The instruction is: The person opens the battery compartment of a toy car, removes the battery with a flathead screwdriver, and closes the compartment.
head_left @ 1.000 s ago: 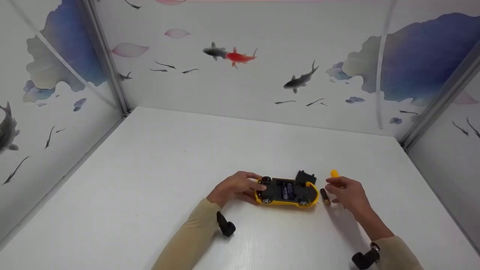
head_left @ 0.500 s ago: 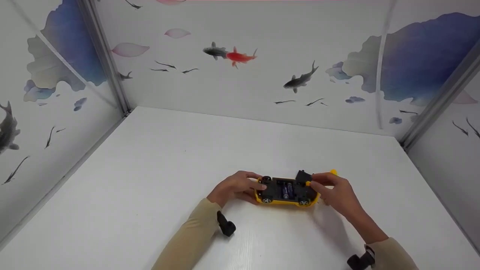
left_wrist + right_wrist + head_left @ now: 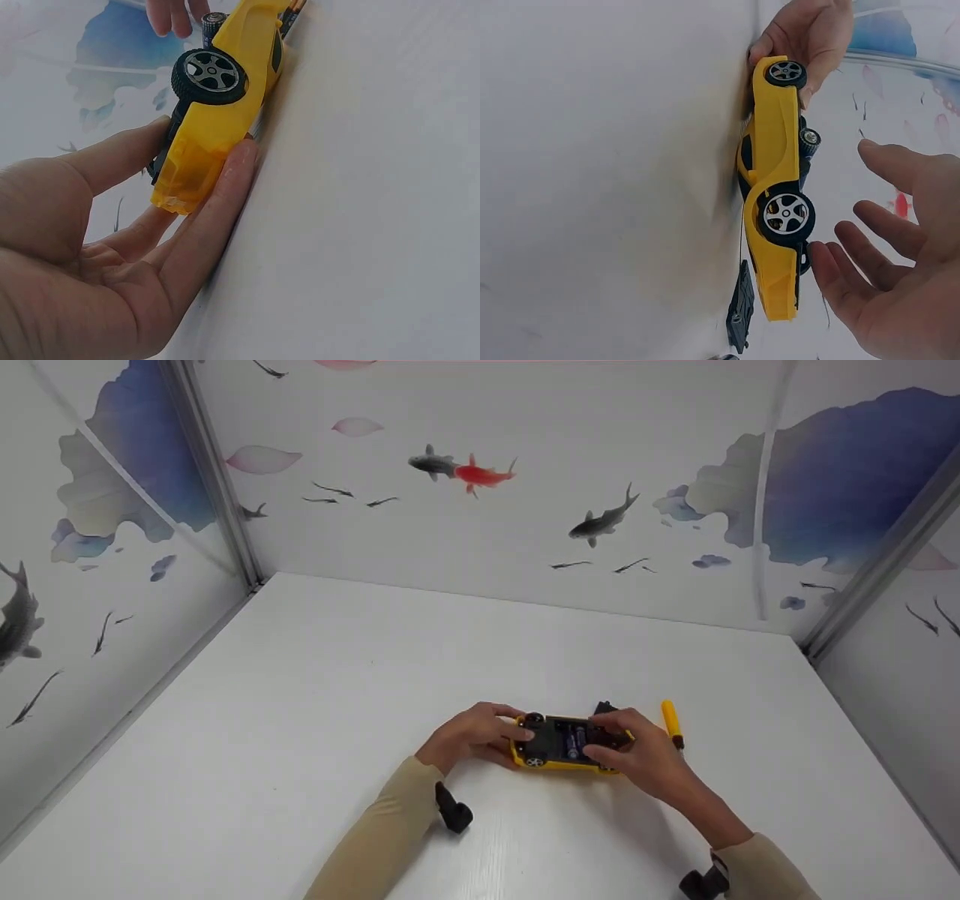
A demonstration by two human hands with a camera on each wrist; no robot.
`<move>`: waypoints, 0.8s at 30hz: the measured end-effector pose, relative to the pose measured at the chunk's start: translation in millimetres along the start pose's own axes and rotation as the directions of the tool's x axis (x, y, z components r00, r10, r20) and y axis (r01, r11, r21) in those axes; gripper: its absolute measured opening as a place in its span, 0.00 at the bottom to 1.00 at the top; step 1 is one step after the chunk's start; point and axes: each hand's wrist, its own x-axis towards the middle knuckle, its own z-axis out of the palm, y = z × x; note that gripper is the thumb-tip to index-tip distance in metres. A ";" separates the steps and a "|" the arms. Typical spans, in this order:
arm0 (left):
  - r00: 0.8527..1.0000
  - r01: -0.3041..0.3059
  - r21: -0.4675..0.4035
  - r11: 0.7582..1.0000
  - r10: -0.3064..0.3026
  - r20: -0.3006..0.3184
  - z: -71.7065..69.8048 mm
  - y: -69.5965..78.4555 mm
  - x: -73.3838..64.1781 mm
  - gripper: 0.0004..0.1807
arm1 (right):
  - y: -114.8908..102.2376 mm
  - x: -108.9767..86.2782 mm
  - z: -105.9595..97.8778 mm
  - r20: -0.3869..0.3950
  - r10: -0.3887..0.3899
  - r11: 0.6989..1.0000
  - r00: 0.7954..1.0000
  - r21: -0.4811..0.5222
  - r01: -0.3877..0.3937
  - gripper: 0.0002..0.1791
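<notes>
A yellow toy car (image 3: 566,765) lies upside down on the white table, its black underside and wheels facing up. My left hand (image 3: 472,731) grips one end, thumb on the underside and fingers beneath the body. Dark batteries (image 3: 575,741) lie in the compartment, and one battery end (image 3: 810,140) juts above the underside in the right wrist view. My right hand (image 3: 649,754) hovers over the other end with fingers spread and nothing between them; one fingertip is close to or touching the car. Past the car, a copper-tipped battery (image 3: 297,10) shows in the left wrist view.
The black battery cover (image 3: 740,307) lies on the table beside the car's far side, partly hidden by my right hand in the head view. A screwdriver (image 3: 670,718) with a yellow handle lies to the right. Printed panels (image 3: 480,555) enclose the table (image 3: 360,675).
My right hand has moved left from beside the loose battery to above the car's compartment end, uncovering the screwdriver. My left hand and the car have stayed in place.
</notes>
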 end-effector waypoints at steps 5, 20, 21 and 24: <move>1.000 0.004 0.025 1.000 -0.003 -0.008 -0.5 -0.4 -0.1 0.31 | -2.1 3.4 7.3 0.021 -0.051 0.998 0.998 -0.030 0.052 0.25; 1.000 0.006 0.033 0.999 -0.006 -0.013 -1.4 -1.1 1.2 0.31 | -3.2 8.4 20.3 0.041 -0.088 0.989 0.995 -0.116 0.092 0.25; 1.000 0.006 0.028 1.000 -0.006 -0.011 -1.5 -1.4 1.3 0.31 | -3.3 8.3 21.0 0.038 -0.094 0.988 0.995 -0.120 0.098 0.25; 1.000 0.005 0.012 1.000 -0.005 -0.003 -1.6 -1.4 1.9 0.30 | -2.6 8.7 22.3 0.025 -0.105 0.987 0.994 -0.120 0.107 0.22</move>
